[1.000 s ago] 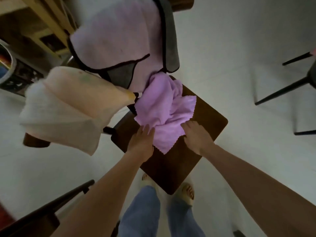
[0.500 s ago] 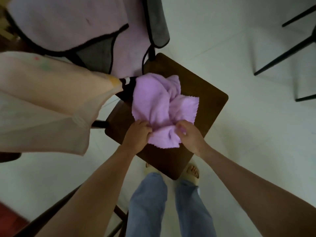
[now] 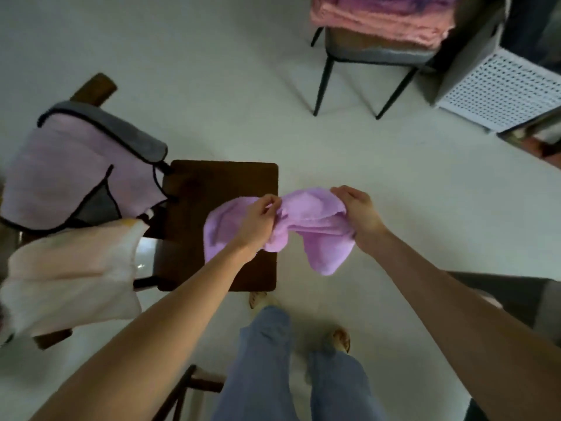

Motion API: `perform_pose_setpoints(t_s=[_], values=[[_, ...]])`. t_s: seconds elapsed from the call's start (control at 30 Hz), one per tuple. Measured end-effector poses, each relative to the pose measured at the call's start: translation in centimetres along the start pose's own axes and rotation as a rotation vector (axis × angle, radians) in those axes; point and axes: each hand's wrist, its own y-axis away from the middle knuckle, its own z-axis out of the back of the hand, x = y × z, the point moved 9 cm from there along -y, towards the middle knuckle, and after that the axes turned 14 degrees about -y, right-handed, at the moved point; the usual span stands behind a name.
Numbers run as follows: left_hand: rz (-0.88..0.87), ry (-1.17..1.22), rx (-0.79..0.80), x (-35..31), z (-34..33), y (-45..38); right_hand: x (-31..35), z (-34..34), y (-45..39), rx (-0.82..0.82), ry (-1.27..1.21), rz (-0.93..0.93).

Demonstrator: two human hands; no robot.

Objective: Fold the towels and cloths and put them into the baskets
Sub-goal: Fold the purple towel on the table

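A crumpled purple cloth hangs in the air between my hands, partly over the right edge of a dark wooden chair seat. My left hand pinches its left part and my right hand grips its right part, the loose ends drooping below. A pink towel with black trim and a cream cloth hang over the chair's back on the left. A white perforated basket stands at the far right.
A second chair at the top carries a stack of folded pink towels. Pale floor spreads around. My legs and sandalled feet are below the hands. Dark furniture edges show at the bottom left and right.
Both hands took hold of the purple cloth on the chair seat and lifted it off to the right. The view has swung, bringing the second chair and the basket in.
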Motion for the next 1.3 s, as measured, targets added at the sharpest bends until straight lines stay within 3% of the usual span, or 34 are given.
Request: perform_pose_setpoints(t_s=[0.13,0.23,0.27,0.4,0.5,0.6,0.7,0.9,1.0,1.07,1.17,1.3], values=[[0.032,0.074,0.256,-6.3,-7.8,3.7,-0.9,8.4,6.3,0.023,0.126,-0.08],[0.096,-0.066,0.451,-9.2,-14.8,8.4,-3.9,15.5,12.3,0.012,0.097,-0.215],[0.037,-0.134,0.482,-10.4,-17.7,9.8,-4.7,18.6,14.6,-0.043,0.031,-0.229],[-0.194,-0.227,0.564,-15.3,-28.1,16.6,-6.6,28.2,22.7,-0.149,-0.29,-0.066],[-0.246,-0.279,0.6,-17.0,-35.1,21.7,-8.3,32.7,28.7,-0.185,-0.298,0.009],[-0.323,-0.36,0.66,-18.1,-41.7,27.4,-10.8,38.5,34.4,-0.364,-0.318,0.099],[-0.414,-0.405,0.771,-19.3,-46.9,32.6,-13.5,43.8,39.9,-0.547,-0.598,0.157],[-0.722,-1.082,1.089,-17.6,-52.7,38.9,-18.4,49.1,46.8,-0.822,-0.841,0.225],[-0.885,-1.508,1.115,-15.9,-55.0,39.6,-22.3,52.0,50.9,-1.121,-0.919,0.19],[-0.899,-1.692,1.126,-15.3,-55.6,39.0,-24.4,53.3,53.9,-1.3,-0.911,0.152],[-0.881,-1.647,1.208,-16.1,-57.0,38.8,-26.7,54.0,57.8,-1.45,-0.804,0.059],[-0.895,-1.262,1.183,-21.7,-59.9,41.3,-26.6,54.5,59.8,-1.429,-0.703,-0.014]])
